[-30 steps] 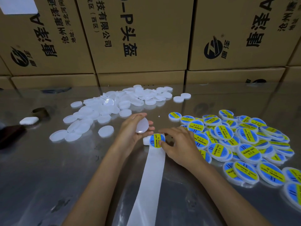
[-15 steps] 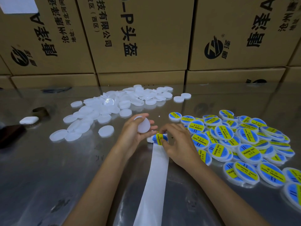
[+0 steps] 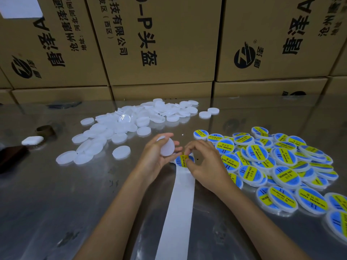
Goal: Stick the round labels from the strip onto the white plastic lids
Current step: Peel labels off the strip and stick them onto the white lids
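Observation:
My left hand [image 3: 153,158] holds a plain white lid [image 3: 166,147] tilted up on edge at the table's middle. Just right of it, my right hand [image 3: 206,164] pinches the blue-and-yellow round label [image 3: 183,160] at the far end of the white backing strip [image 3: 178,212]. The strip runs from the label toward me across the steel table [image 3: 47,203]. The label is bent up from the strip; the thumb and forefinger cover part of it.
A heap of plain white lids [image 3: 131,121] lies at the back left. Several labelled lids [image 3: 272,166] are piled on the right. Cardboard boxes [image 3: 159,44] wall off the back. A small white case [image 3: 32,140] and a brown ring [image 3: 45,130] sit far left.
The label lay flat on the strip; my right hand's fingers have closed on it and lifted its edge. My left hand has tipped the white lid more upright.

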`<state>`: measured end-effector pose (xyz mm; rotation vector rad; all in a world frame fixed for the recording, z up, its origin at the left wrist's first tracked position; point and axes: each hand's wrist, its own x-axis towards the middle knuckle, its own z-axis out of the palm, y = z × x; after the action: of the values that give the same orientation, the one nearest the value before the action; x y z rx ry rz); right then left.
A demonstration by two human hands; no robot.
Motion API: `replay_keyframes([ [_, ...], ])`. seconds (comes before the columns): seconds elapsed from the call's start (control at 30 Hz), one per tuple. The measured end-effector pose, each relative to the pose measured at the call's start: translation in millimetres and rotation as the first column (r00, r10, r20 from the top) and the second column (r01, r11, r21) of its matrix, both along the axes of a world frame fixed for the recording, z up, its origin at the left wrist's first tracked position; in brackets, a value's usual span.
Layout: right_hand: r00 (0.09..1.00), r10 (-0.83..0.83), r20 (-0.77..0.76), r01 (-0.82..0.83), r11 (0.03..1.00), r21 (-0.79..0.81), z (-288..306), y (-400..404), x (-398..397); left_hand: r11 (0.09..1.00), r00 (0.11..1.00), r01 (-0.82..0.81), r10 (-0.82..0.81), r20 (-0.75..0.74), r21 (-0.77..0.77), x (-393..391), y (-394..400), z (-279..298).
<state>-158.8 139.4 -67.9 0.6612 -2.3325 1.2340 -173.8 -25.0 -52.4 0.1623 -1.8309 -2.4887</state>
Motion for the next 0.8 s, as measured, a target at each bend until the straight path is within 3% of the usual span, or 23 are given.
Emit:
replay_keyframes([
  [0.13,0.979,0.070,0.192,-0.009,0.953,-0.303,9,1,0,1.000,1.000,0.004,-0.004,0.018,0.001,0,1,0],
  [0.33,0.936,0.186,0.299,0.017,0.825,-0.564,20,3,3,0.966,0.997,0.036,-0.053,0.058,0.257,1,0,6],
  [0.47,0.925,0.254,0.283,-0.023,0.780,-0.626,25,5,6,0.909,0.985,0.161,-0.175,0.002,0.384,6,2,10],
  [0.63,0.950,0.222,0.219,-0.057,0.814,-0.579,22,2,4,0.889,0.945,0.319,-0.326,-0.033,0.329,12,17,12],
  [0.8,0.969,0.159,0.187,-0.039,0.852,-0.522,16,-2,1,0.873,0.922,0.373,-0.386,-0.021,0.315,14,27,9],
])
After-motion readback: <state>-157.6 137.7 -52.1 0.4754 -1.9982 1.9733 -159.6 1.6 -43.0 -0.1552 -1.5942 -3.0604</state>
